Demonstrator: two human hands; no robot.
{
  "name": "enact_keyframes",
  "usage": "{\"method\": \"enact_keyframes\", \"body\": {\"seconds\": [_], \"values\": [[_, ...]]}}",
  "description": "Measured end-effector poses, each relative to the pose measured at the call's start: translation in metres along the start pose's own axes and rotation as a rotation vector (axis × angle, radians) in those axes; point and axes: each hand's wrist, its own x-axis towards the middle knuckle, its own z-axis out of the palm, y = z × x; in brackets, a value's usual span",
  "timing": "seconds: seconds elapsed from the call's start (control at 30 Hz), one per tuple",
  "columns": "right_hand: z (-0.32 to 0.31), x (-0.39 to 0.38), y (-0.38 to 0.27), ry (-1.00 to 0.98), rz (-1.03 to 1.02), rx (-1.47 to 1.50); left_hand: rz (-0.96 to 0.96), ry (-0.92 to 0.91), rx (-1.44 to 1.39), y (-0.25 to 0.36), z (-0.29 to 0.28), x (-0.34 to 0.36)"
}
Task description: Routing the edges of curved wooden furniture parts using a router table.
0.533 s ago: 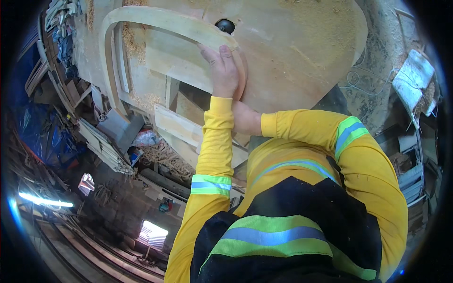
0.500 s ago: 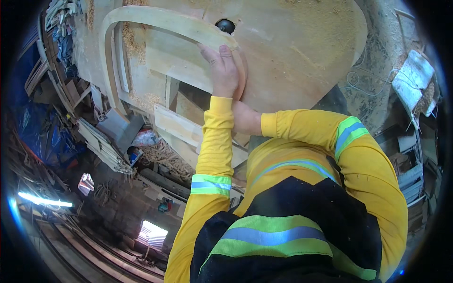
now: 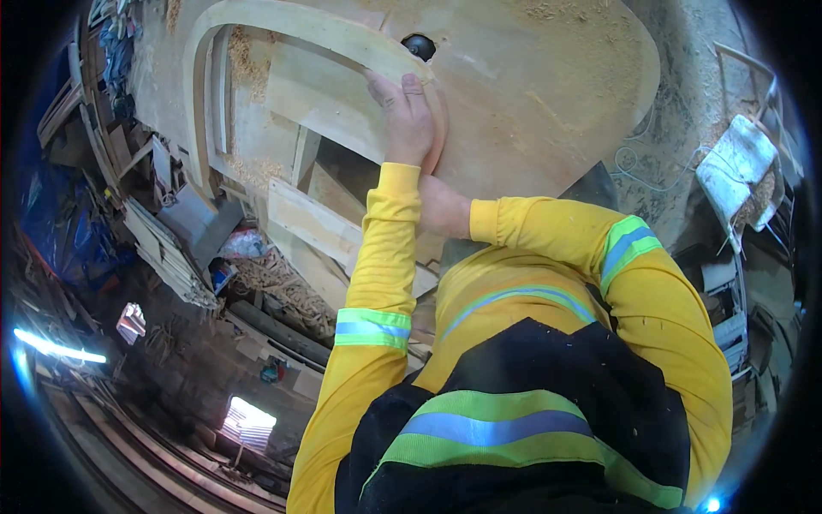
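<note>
In the head view, a pale curved wooden frame (image 3: 300,34) lies on a broad plywood work surface (image 3: 548,111), its right bend just beside a hole with a dark round fitting (image 3: 418,47). My left hand (image 3: 402,120) is closed on that bend, thumb on top. My right hand (image 3: 443,208) is at the near end of the bend, behind my left wrist; its fingers are hidden. Straight boards (image 3: 312,223) lie below the frame, and wood shavings (image 3: 250,64) are scattered on the surface within the curve.
Stacked offcuts and boards (image 3: 167,253) and a blue plastic sheet (image 3: 60,223) are at the left. At the right stand a pale, worn folded item (image 3: 732,171) with shavings and a loose cable (image 3: 651,176) on the floor. A lit tube (image 3: 60,345) shows at lower left.
My hands and the curved frame have shifted slightly forward and left relative to the hole. The whole view has moved a little. My left hand keeps its hold.
</note>
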Motion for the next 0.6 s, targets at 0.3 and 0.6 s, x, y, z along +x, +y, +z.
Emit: {"method": "enact_keyframes", "body": {"seconds": [0.3, 0.6], "values": [[-0.029, 0.013, -0.014, -0.125, 0.236, 0.266, 0.018, 0.038, -0.007, -0.002, 0.0, 0.005], [-0.033, 0.013, -0.01, -0.067, 0.158, 0.28, 0.082, 0.108, 0.009, -0.012, 0.006, 0.01]]}}
